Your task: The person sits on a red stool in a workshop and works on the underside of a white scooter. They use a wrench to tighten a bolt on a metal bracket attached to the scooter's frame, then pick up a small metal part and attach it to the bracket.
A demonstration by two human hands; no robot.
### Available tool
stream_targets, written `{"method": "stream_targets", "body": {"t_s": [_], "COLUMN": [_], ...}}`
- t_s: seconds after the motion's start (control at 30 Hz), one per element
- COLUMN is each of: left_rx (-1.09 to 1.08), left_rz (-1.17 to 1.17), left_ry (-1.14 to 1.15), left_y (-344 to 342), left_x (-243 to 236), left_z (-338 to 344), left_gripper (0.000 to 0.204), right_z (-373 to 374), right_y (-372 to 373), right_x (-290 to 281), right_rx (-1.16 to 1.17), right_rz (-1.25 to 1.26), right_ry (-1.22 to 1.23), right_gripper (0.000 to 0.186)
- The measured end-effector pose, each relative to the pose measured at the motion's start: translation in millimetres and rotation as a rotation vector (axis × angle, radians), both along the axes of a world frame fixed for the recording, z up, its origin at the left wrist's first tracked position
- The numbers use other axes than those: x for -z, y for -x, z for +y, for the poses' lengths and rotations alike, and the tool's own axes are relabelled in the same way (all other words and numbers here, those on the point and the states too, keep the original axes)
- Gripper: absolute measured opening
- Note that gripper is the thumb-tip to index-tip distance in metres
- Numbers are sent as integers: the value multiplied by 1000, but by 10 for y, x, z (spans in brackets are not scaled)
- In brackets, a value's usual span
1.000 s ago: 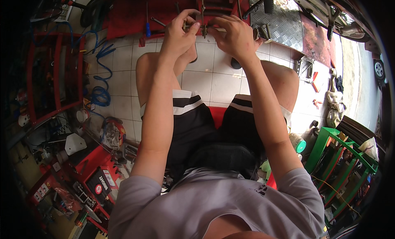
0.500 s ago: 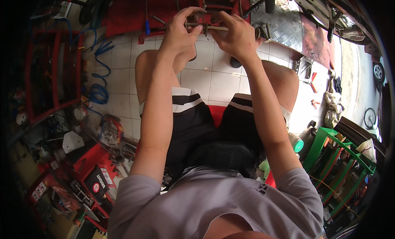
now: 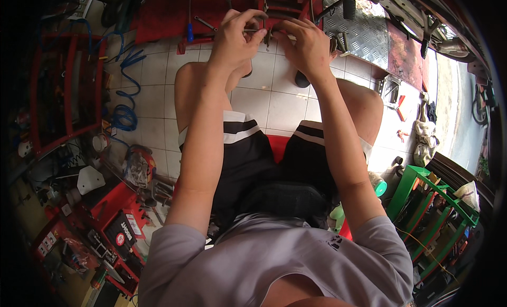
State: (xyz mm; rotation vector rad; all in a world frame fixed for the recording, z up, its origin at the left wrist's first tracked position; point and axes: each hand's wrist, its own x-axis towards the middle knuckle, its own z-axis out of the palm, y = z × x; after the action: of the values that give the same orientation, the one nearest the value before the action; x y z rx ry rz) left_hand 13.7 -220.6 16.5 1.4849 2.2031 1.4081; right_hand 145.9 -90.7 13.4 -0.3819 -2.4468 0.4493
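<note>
Thin metal part (image 3: 269,39) half hidden between hands, shape unclear: left hand (image 3: 235,36) pinches it, right hand (image 3: 309,45) fingertips curled beside it, grip can't tell, forearms (image 3: 202,133) stretched forward.

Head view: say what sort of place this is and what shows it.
Probably a repair workshop: a blue-handled screwdriver and a wrench lie on a red surface, and a coiled blue hose is off to the left.

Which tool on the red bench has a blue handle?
The screwdriver, at the front edge of the red bench. The spanner to its right, closer to the left hand, is plain grey metal.
</note>
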Motion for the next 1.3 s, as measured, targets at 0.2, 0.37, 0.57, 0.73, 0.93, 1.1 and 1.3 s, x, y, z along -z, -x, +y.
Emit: {"method": "stream_targets", "body": {"t_s": [0.2,0.37,0.57,0.73,0.93,1.1,1.3], "left_rx": [36,24,47,25,12,37,34], "left_rz": [15,-75,97,0,-32,108,-34], "left_ry": [-37,-16,-43,-11,-10,-45,-8], "left_y": [26,25,80,71,41,73,51], "left_x": [3,22,38,33,-12,-14,24], "left_z": [-3,-11,-8,-18,-20,-6,-13], "left_gripper": [39,42,43,45,48,47,42], "right_z": [-59,31,-34,-15,-37,-30,-15], "right_y": [1,5,-19,-32,-36,-37,-37], "right_x": [-86,37,-108,-104,-125,-113,-94], "right_rx": [31,18,1,-29,-10,-14,-26], "right_rz": [62,41,45,30,49,46,41], "right_ry": [56,-13,131,101,112,104,107], "right_gripper": [17,22,21,23,26,26,26]}}
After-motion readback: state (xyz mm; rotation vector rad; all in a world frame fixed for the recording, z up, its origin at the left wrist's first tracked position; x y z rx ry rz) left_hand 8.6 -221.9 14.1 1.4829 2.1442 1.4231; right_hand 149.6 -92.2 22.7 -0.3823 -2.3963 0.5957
